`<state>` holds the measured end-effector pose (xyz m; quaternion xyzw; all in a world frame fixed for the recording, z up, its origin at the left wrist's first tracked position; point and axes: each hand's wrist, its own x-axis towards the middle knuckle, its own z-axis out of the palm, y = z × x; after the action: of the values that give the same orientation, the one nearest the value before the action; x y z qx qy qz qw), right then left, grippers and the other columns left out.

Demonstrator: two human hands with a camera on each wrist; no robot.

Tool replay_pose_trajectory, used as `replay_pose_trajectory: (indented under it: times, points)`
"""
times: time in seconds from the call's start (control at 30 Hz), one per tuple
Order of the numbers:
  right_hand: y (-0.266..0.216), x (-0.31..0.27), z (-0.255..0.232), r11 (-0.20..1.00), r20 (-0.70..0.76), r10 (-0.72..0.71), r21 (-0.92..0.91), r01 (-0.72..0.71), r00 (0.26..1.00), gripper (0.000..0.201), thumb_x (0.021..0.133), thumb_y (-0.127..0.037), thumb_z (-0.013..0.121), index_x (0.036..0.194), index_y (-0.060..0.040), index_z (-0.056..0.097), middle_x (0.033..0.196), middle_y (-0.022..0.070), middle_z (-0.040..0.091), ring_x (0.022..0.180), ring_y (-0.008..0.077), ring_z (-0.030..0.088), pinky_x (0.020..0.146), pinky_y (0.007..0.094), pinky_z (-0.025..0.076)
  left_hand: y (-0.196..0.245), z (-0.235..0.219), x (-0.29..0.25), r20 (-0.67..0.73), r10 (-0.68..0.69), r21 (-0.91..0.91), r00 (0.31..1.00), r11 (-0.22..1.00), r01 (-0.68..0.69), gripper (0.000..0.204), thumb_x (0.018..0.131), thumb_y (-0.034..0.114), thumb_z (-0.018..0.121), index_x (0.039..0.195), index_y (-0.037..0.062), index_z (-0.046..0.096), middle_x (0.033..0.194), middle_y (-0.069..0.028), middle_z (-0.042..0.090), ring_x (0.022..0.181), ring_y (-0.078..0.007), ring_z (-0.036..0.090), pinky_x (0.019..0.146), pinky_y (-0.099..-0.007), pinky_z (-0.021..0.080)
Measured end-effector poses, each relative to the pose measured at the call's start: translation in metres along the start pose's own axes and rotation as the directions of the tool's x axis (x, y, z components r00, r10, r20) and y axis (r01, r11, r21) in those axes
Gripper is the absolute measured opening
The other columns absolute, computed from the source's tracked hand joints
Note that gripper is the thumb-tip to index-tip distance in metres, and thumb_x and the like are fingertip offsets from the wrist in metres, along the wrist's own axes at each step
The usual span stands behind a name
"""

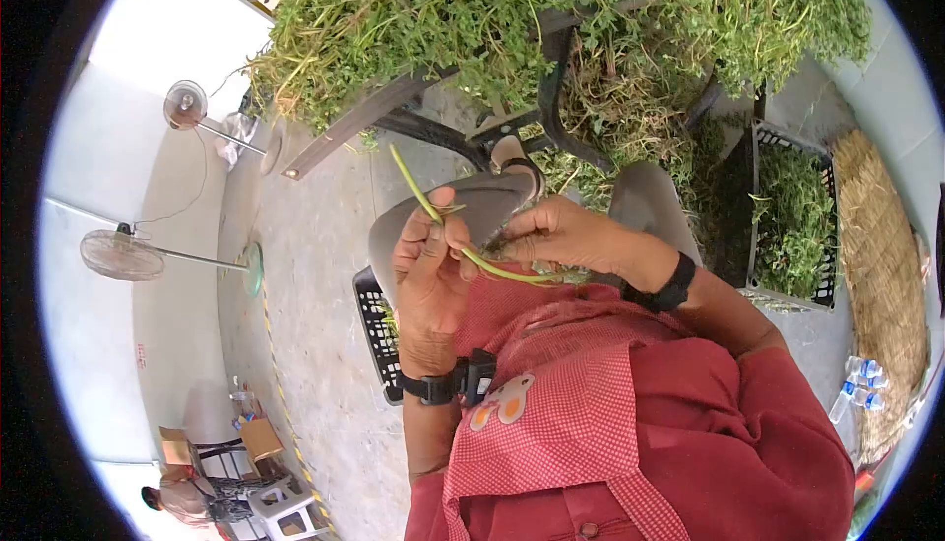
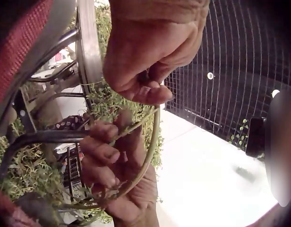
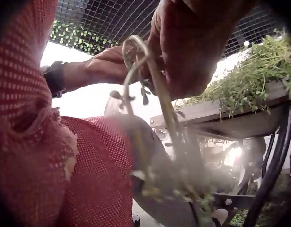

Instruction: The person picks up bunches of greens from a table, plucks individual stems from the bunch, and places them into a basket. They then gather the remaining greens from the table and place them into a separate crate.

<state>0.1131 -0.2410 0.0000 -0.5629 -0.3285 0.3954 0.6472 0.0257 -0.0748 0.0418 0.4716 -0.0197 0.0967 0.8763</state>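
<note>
My left hand (image 1: 430, 270) pinches a long green plant stem (image 1: 411, 177) between thumb and fingers, one end sticking up past the fingertips. The stem bends below that hand and runs toward my right hand (image 1: 571, 236), whose fingers are curled in on its leafy part. In the left wrist view the stem (image 2: 154, 146) arches from the left fingertips down to the right hand (image 2: 100, 163). Seen from the right wrist, looped stems (image 3: 159, 90) with small leaves hang under the right hand (image 3: 188, 52), their lower ends blurred. Both hands are over the lap, before a red checked apron (image 1: 561, 413).
A heap of leafy green plants (image 1: 423, 29) covers the table ahead, with more on the floor beneath. A black crate (image 1: 753, 216) of greens stands at right, another crate (image 1: 374, 344) beside the left leg. Two fans (image 1: 123, 255), water bottles (image 1: 856, 393) and stools (image 1: 285, 511) are farther off.
</note>
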Motion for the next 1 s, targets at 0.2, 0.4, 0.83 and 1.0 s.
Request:
replay_pose_trajectory:
  times: [0.2, 0.4, 0.83, 1.0]
  points:
    - [0.024, 0.013, -0.002, 0.510, -0.105, -0.623, -0.805, 0.302, 0.775, 0.021, 0.084, -0.023, 0.061, 0.081, -0.0022, 0.065, 0.063, -0.0012, 0.057, 0.056, 0.0088, 0.055, 0.049, 0.0277, 0.044, -0.007, -0.001, -0.003, 0.006, -0.035, 0.040, 0.999, 0.999, 0.035, 0.034, 0.089, 0.011, 0.055, 0.120, -0.0019, 0.050, 0.076, -0.0021, 0.054, 0.063, -0.0070, 0.049, 0.049, -0.0185, 0.044]
    - [0.013, 0.003, -0.022, 0.998, -0.220, 0.010, 0.063, 0.004, 0.975, 0.014, 0.087, -0.011, 0.056, 0.088, 0.0015, 0.061, 0.072, 0.0030, 0.059, 0.064, 0.0111, 0.059, 0.050, 0.0237, 0.046, -0.004, 0.004, -0.004, 0.000, -0.045, 0.066, 0.999, 0.997, 0.045, 0.035, 0.089, 0.010, 0.054, 0.121, -0.0026, 0.049, 0.075, -0.0021, 0.053, 0.061, -0.0060, 0.047, 0.045, -0.0172, 0.040]
    - [0.026, -0.004, -0.019, 0.971, 0.205, 0.095, 0.198, -0.137, 0.974, 0.025, 0.087, -0.030, 0.058, 0.088, -0.0059, 0.064, 0.068, -0.0041, 0.058, 0.054, 0.0021, 0.049, 0.044, 0.0159, 0.033, 0.002, -0.024, 0.004, 0.179, 0.047, -0.374, 0.983, 0.927, 0.024, 0.048, 0.084, 0.004, 0.057, 0.128, -0.0042, 0.041, 0.077, -0.0025, 0.045, 0.065, -0.0082, 0.037, 0.041, -0.0171, 0.030]
    - [0.037, 0.001, -0.021, 0.943, 0.345, 0.076, 0.279, -0.180, 0.935, 0.026, 0.086, -0.027, 0.061, 0.097, -0.0025, 0.062, 0.067, -0.0034, 0.058, 0.046, 0.0020, 0.045, 0.038, 0.0153, 0.028, 0.003, -0.030, 0.004, 0.215, 0.083, -0.415, 0.973, 0.910, 0.014, 0.045, 0.086, 0.003, 0.053, 0.129, -0.0034, 0.040, 0.076, -0.0025, 0.043, 0.065, -0.0089, 0.034, 0.041, -0.0176, 0.031]
